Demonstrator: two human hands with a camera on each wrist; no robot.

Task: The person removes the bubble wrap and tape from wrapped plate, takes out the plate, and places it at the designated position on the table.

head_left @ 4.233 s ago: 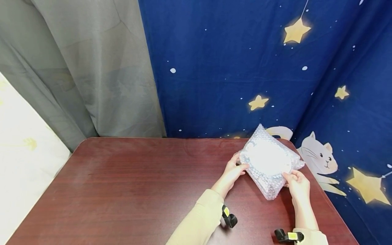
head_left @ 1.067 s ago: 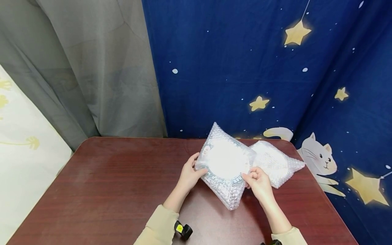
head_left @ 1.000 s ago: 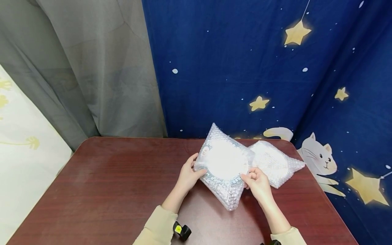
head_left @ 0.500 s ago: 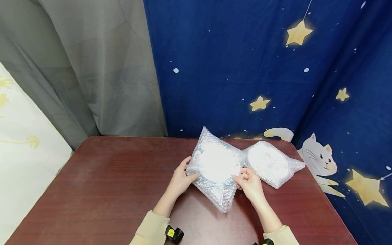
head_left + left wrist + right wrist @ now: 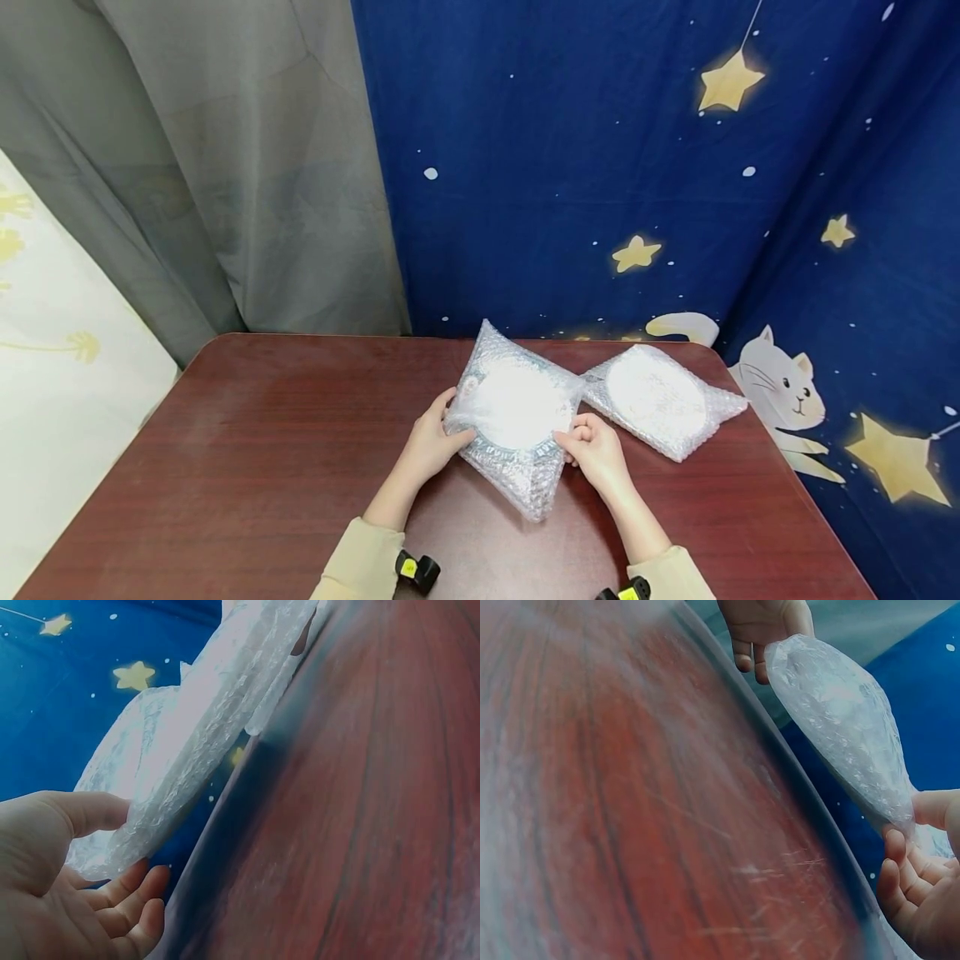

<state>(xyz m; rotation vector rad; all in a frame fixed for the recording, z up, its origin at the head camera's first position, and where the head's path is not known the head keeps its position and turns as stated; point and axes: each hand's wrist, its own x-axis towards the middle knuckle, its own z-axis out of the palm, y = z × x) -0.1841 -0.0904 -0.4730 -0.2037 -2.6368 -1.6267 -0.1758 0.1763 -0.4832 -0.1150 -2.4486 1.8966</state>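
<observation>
At lower centre, your left grip (image 5: 430, 442) and right grip (image 5: 597, 454) pinch the bubble-wrapped packet (image 5: 517, 412), likely mid-transfer; next move probably calls for level lowering onto the table (image 5: 262, 450).

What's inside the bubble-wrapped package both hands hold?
Through the bubble-wrapped package, a curved row of bluish markings shows; glare and wrap hide most of the rest.

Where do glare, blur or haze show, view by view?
Head: glare whitens the held squarish clear bubble-wrap package and a similar second package; left wrist: the reddish-brown wood-grained table looks blurred; right wrist: pale haze veils the upper left.
</observation>
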